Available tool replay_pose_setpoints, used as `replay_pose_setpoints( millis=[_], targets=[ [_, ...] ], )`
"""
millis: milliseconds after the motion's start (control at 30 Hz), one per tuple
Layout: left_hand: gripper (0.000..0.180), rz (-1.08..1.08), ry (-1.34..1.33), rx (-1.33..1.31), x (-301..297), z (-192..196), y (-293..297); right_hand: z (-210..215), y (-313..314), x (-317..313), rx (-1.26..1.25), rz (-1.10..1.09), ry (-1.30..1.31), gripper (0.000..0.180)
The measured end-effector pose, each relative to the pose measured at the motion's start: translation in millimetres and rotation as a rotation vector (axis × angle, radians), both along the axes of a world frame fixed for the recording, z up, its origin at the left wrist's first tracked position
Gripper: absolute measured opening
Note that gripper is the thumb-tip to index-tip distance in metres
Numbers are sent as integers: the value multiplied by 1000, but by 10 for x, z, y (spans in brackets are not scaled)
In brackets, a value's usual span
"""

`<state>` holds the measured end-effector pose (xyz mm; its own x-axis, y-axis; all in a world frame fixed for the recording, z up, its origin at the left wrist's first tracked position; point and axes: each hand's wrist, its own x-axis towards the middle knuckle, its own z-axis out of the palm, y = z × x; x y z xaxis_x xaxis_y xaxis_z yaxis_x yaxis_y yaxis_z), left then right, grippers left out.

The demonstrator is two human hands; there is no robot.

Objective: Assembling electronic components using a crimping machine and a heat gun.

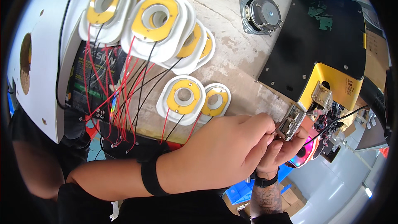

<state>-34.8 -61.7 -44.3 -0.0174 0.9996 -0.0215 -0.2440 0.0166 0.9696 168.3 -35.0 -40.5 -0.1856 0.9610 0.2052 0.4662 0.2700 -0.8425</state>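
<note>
My left hand [240,145] is closed at the front of a black and yellow boxy machine [315,49], its fingertips bent in a pinch. Whatever they pinch is hidden or too small to name. Just beyond, my right hand [284,151] is curled under the metal slotted rail [292,122] that juts from the machine. Its thumb and fingers come together close to the left fingertips, and what lies between them cannot be made out. The two hands almost touch.
White plates with yellow rings [155,18] are stacked at the upper left; more [181,99] lie nearer, trailing red and black wires [120,99]. A round speaker driver [265,14] sits at the back. A lit fan [302,155] glows beside my right hand. Another person's arm [37,161] is at left.
</note>
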Motion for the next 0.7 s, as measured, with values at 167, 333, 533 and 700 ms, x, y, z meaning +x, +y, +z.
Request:
replay_pose_setpoints(
  millis=[167, 333, 533, 700],
  targets=[
    [13, -14, 1, 11, -28, 25, 1, -19, -25, 3, -21, -61, -58, 68],
    [13, -10, -13, 10, -32, 21, 14, 3, -48, -14, -33, -88, -140, 70],
    [9, 6, 65, 15, -21, 49, 18, -46, -63, 202, -16, 12, -125, 73],
    [10, -27, 181, 141, -24, 35, -74, -91, -104, 166, 6, -22, 92, 70]
  ],
)
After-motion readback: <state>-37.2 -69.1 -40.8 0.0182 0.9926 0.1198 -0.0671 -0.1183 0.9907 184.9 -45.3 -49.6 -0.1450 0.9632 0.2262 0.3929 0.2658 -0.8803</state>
